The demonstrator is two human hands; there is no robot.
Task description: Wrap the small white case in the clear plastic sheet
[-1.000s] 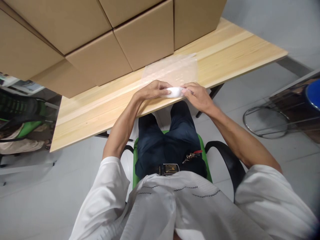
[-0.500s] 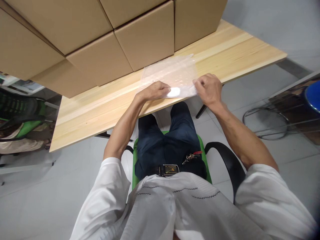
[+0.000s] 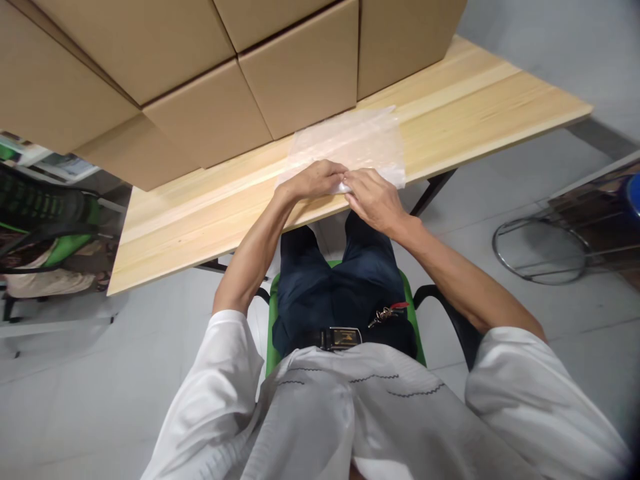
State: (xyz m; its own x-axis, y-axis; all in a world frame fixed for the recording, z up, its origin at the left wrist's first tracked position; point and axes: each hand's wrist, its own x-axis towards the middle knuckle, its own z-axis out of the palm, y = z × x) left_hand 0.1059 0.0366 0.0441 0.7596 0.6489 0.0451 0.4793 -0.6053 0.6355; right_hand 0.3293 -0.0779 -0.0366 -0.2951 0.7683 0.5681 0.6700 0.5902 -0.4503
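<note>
A translucent sheet of bubble wrap (image 3: 353, 140) lies on the wooden table, close to its near edge. At the sheet's near side a small white object (image 3: 342, 188) shows between my hands; most of it is hidden by fingers. My left hand (image 3: 320, 179) is closed on the left end of the white object, fingers bent. From the right, my right hand (image 3: 373, 195) curls over the same object and the near edge of the wrap. The fingertips of both hands meet there. What exactly the white object is cannot be made out.
Large cardboard boxes (image 3: 305, 80) stand stacked along the table's far side. The wooden table (image 3: 170, 237) ends just in front of my knees. A green chair (image 3: 75, 233) and part of a person are at left. A round metal stool frame (image 3: 543, 250) stands on the floor at right.
My right hand has moved left from the right end of the wrap's near edge to meet my left hand. The white object is now mostly covered. My left hand has stayed nearly in place.
</note>
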